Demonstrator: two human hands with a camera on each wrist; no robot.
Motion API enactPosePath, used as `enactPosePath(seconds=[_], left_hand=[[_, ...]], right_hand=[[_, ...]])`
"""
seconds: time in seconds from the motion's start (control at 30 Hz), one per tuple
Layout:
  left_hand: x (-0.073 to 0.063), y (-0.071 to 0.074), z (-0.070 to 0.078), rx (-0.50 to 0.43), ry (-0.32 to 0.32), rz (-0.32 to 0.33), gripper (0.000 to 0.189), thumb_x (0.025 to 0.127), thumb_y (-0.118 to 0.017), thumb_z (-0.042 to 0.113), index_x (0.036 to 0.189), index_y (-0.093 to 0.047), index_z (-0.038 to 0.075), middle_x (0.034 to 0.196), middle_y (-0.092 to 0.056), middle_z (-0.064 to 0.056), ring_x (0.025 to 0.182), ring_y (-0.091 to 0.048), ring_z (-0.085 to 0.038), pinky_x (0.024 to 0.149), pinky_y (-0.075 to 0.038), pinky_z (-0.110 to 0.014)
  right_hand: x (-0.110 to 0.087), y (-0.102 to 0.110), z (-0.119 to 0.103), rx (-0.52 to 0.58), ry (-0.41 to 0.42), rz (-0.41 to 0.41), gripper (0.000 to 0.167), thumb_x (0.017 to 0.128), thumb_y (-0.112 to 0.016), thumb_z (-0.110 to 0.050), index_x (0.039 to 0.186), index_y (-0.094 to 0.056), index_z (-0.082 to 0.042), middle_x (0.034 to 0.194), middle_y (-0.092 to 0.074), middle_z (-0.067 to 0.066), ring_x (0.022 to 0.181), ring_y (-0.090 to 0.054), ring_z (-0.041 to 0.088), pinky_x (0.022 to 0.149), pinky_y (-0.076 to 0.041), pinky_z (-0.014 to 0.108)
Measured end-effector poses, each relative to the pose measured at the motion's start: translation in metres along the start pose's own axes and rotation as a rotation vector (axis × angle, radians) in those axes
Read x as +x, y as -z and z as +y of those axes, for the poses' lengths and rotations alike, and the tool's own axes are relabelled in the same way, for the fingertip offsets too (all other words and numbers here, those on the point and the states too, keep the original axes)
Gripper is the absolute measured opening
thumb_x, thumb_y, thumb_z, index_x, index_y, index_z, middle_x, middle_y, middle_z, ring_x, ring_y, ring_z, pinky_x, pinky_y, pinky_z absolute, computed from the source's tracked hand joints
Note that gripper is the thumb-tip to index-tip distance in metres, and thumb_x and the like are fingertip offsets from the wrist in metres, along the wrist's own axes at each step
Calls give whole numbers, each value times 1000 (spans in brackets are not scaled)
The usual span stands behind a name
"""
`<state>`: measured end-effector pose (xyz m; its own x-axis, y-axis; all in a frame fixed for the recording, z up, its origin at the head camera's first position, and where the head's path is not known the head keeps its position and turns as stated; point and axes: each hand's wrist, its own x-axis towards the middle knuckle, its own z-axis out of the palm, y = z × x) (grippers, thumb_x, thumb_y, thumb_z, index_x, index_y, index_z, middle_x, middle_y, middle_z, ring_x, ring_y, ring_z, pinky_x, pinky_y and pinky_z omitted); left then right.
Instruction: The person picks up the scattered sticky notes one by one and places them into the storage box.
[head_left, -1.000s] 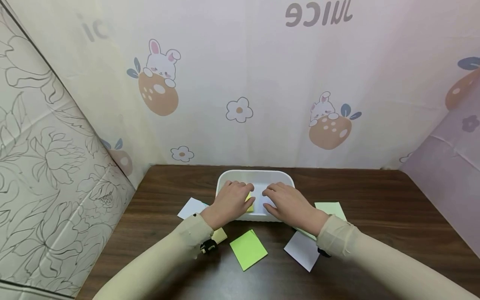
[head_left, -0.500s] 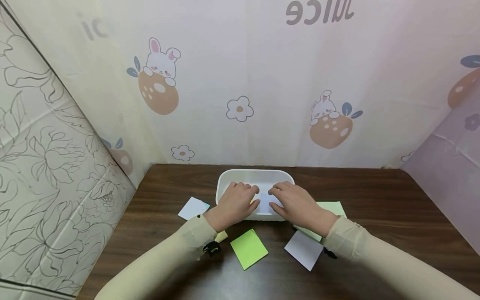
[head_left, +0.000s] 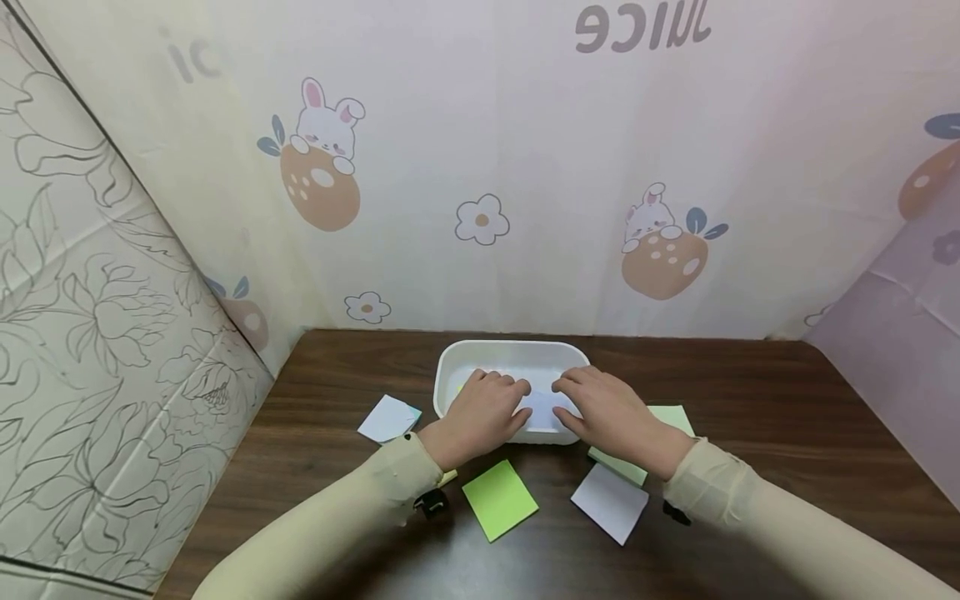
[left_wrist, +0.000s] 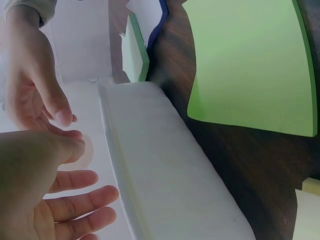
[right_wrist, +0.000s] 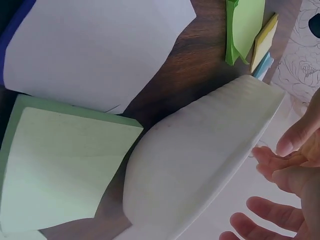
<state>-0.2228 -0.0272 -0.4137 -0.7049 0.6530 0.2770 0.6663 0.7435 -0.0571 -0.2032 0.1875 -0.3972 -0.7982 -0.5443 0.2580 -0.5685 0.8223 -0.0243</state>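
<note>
My left hand (head_left: 483, 414) and right hand (head_left: 611, 412) hover over a white plastic bin (head_left: 512, 346), fingers bent loosely and a little apart. In the left wrist view, the left hand (left_wrist: 65, 200) has spread fingers and nothing visible in them. Spread fingers of the right hand (right_wrist: 280, 212) show in the right wrist view, holding nothing that I can see. Between the hands, a pale lavender paper (head_left: 537, 407) lies in the bin. A bit of yellow (head_left: 460, 389) shows behind the left hand. The hands hide much of the bin's inside.
In front of the bin lie a bright green sticky note pad (head_left: 500, 500), a lavender pad (head_left: 610, 502) and a pale green pad (head_left: 618, 467). A white-topped pad (head_left: 388, 418) sits left. Another pale green pad (head_left: 673, 417) is partly behind the right forearm. A patterned curtain (head_left: 480, 167) hangs behind.
Both hands have shifted slightly right over the bin. The yellow note seen beside the left thumb is now covered, and lavender paper shows between the hands.
</note>
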Motion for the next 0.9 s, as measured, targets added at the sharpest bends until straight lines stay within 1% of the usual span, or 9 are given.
enactPosePath(seconds=[0.17, 0.3, 0.47, 0.6, 0.7, 0.9], left_hand=[[0, 2, 4, 5, -15, 3, 19, 99, -63, 36, 103, -70, 19, 85, -72, 5, 81, -68, -16, 75, -49, -33], [0, 2, 6, 5, -19, -1, 19, 99, -62, 36, 104, -70, 19, 86, -72, 5, 82, -68, -15, 76, -49, -33], [-1, -1, 8, 9, -22, -5, 18, 99, -62, 35, 104, -69, 19, 88, -73, 5, 83, -68, -15, 76, -48, -33], [-1, -3, 9, 9, -27, -3, 17, 99, -62, 35, 103, -69, 20, 88, -72, 5, 82, -67, -15, 75, -47, -32], [-1, -3, 9, 13, -30, 0, 17, 99, -62, 35, 102, -68, 20, 87, -72, 6, 82, -67, -15, 75, -47, -32], [-1, -2, 11, 8, -36, -6, 19, 100, -61, 36, 107, -69, 20, 92, -73, 5, 86, -68, -15, 77, -47, -32]], right_hand=[[-3, -1, 4, -2, -11, 8, 30, 90, -76, -24, 113, -71, -4, 111, -71, 11, 106, -66, 29, 86, -57, 44], [-3, -2, 7, -1, -23, -3, 31, 91, -75, -25, 114, -71, -4, 112, -71, 11, 104, -66, 29, 86, -56, 44], [-3, -3, 10, 11, -48, -23, 32, 92, -74, -25, 116, -71, -3, 114, -71, 13, 108, -66, 31, 89, -56, 46], [-5, -1, 14, 15, -63, -18, 32, 92, -74, -24, 115, -70, -3, 116, -71, 14, 111, -66, 33, 90, -56, 48], [-6, 0, 17, 18, -69, -13, 30, 93, -73, -23, 115, -70, -2, 116, -71, 14, 111, -66, 33, 89, -56, 48], [-7, 0, 24, 11, -75, -12, 31, 92, -73, -22, 115, -70, 0, 116, -71, 16, 109, -66, 35, 90, -55, 49]])
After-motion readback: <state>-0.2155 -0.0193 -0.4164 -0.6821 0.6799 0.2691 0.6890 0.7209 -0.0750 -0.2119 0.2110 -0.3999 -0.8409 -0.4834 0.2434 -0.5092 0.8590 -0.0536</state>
